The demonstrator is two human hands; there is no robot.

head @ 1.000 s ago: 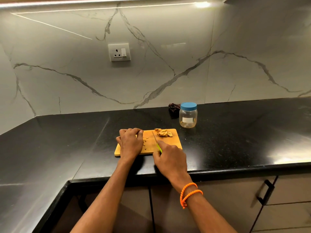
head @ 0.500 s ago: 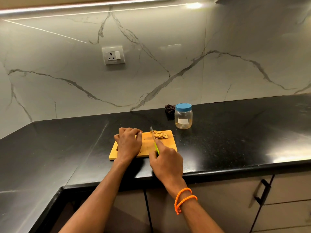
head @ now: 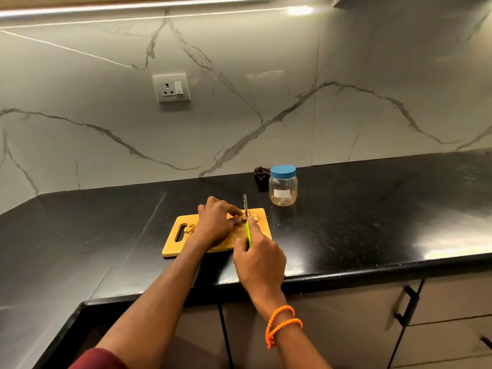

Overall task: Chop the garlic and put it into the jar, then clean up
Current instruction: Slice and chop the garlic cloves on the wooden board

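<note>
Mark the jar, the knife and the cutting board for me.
jar (head: 283, 191): head view, on its clear body.
knife (head: 245, 206): head view, on the bare blade.
cutting board (head: 173, 242): head view, on its bare left end by the handle slot.

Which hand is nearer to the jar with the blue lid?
The right hand, which grips the knife nearer the jar. The left hand holds garlic farther left on the board.

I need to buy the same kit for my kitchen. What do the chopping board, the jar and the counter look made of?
Chopping board: wood or bamboo by its matte honey-tan face and cut-out handle slot. Jar: clear body, likely plastic though glass is possible, with an opaque blue lid that looks plastic. Counter: polished black stone, probably granite, judging by fine speckles and mirror-like glare.
</note>
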